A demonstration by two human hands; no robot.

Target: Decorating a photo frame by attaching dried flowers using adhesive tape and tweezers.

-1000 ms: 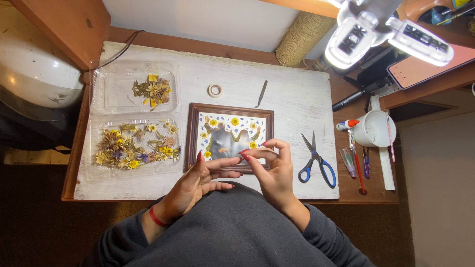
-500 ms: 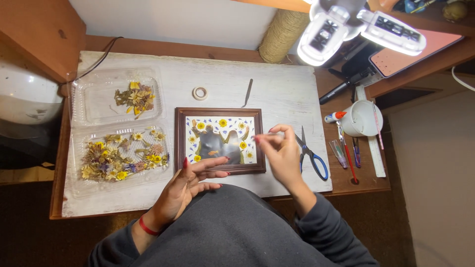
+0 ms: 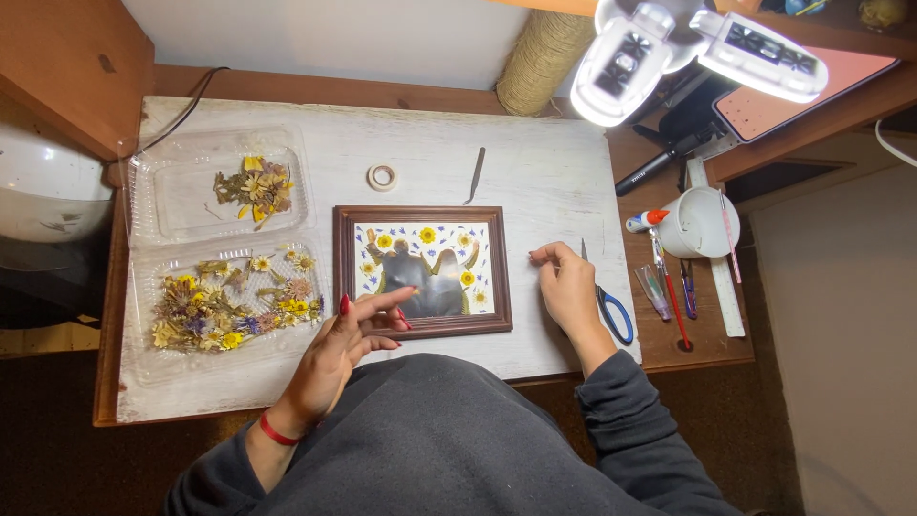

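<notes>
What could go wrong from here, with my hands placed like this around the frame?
The left hand rests its fingertips on the picture frame, so a nudge might shift the pressed flowers inside. The right hand lies partly over the blue-handled scissors, close to the blade. The open tray of dried flowers sits beside the left wrist and may scatter if brushed.

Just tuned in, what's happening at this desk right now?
A person sits over a brown wooden picture frame decorated with pressed yellow flowers. The left hand touches its lower edge; the right hand rests on the white board beside blue-handled scissors. A clear plastic tray of dried flowers lies to the left.
</notes>
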